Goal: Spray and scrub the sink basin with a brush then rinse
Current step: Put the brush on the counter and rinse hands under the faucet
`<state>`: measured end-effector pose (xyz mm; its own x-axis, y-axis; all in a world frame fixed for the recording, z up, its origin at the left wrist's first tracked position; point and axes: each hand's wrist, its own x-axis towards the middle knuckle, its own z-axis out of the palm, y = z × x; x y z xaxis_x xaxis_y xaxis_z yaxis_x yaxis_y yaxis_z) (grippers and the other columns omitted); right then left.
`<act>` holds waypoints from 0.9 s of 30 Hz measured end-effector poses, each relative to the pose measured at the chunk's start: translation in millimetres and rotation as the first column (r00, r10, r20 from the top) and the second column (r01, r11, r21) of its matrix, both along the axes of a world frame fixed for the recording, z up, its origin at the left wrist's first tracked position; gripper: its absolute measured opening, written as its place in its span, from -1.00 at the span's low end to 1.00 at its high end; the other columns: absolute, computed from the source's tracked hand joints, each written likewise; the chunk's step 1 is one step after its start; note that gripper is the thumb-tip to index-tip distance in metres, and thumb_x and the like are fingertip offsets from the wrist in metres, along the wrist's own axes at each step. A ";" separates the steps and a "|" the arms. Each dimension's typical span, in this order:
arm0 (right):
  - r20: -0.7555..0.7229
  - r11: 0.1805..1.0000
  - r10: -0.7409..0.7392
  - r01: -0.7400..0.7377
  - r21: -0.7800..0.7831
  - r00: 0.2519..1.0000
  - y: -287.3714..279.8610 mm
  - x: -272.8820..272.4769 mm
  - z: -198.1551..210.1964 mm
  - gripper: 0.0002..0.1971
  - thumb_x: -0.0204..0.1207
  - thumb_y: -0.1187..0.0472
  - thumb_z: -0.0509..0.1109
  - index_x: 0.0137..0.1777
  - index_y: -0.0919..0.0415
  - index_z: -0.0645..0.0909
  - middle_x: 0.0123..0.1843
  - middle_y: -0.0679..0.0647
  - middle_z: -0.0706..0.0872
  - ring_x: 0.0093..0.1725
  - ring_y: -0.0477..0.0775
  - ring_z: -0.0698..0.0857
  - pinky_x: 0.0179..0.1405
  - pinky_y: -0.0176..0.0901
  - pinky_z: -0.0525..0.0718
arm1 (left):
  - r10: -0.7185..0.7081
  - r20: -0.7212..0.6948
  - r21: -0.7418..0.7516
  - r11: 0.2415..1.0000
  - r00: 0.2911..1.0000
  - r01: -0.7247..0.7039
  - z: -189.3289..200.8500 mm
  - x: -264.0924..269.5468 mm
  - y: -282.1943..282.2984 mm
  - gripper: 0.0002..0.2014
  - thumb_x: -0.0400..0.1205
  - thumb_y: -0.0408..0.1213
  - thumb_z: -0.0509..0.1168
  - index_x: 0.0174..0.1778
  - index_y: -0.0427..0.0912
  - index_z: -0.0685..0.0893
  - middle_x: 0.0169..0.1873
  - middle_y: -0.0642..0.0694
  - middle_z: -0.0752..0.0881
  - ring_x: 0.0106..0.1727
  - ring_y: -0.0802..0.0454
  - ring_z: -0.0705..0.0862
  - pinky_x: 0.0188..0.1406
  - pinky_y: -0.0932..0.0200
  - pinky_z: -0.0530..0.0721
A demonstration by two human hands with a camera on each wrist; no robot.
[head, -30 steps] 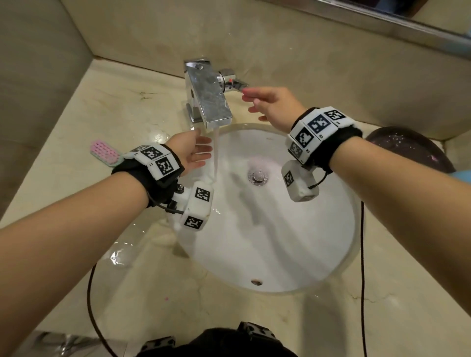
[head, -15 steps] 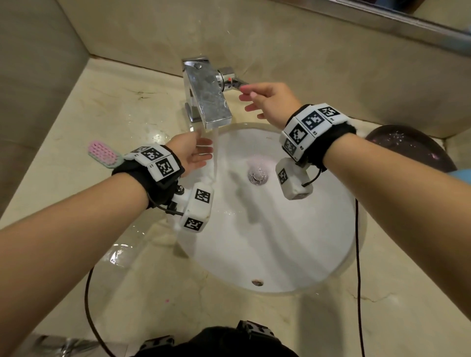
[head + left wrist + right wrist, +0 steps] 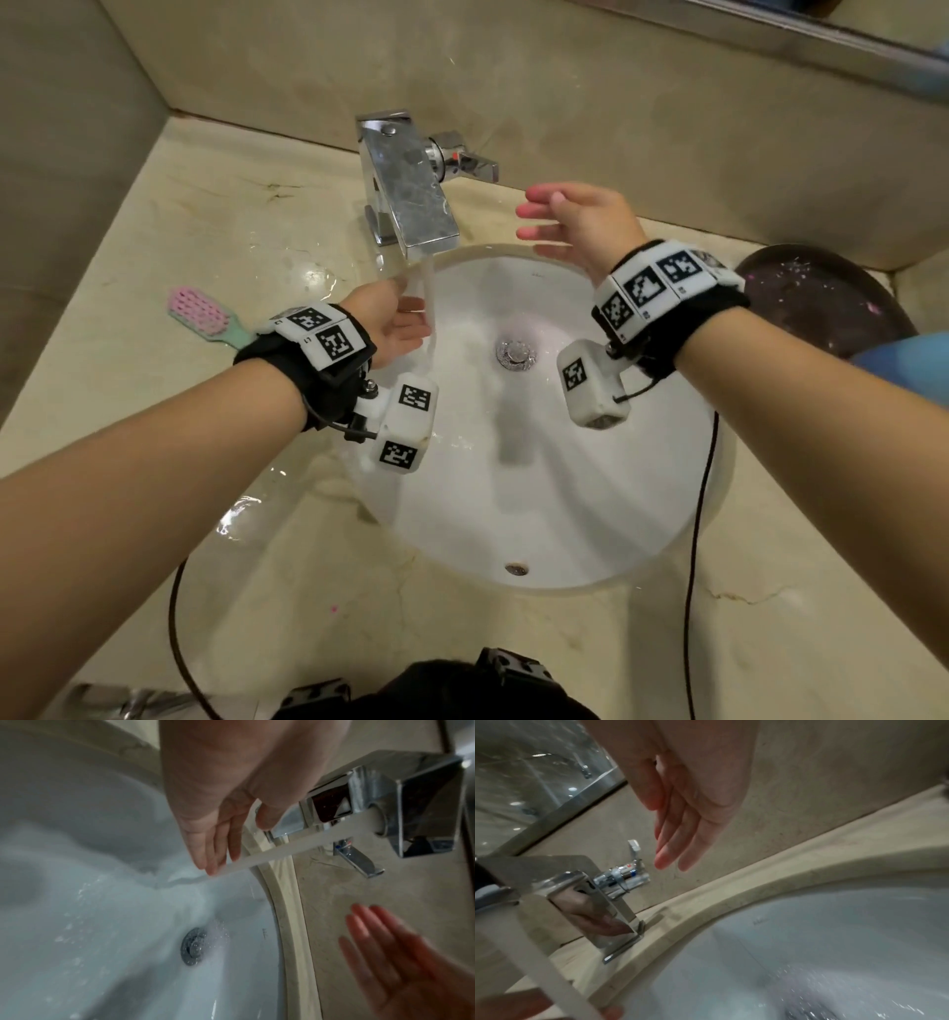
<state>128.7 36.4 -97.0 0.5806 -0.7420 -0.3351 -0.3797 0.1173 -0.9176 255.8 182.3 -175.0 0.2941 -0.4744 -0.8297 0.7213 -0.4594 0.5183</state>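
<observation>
Beige stone counter (image 3: pixel 154 539) is seen around white sink basin (image 3: pixel 565 503) at frame centre, water running from chrome faucet (image 3: pixel 405 190) onto straight fingers of left hand (image 3: pixel 390 324), right hand (image 3: pixel 580 221) held empty with fingers spread below lever (image 3: pixel 472 164), pink brush (image 3: pixel 203 313) left lying at centre left.

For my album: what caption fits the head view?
Tap running: left hand at the stream, right hand open near the handle, brush lying beside the sink.
</observation>
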 end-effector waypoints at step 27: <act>-0.047 0.949 -0.286 0.289 0.123 0.957 16.8 -96.4 -64.2 -0.73 0.72 0.33 0.00 0.12 0.31 0.54 -0.20 0.10 0.70 -0.38 -0.08 0.72 -0.21 -0.25 0.68 | 0.075 -0.250 -0.343 0.925 0.965 -0.161 11.0 -0.4 -24.2 -0.72 0.68 -0.14 -0.02 -0.24 -0.20 0.43 -0.36 -0.02 0.21 -0.39 0.12 0.24 -0.33 0.32 0.23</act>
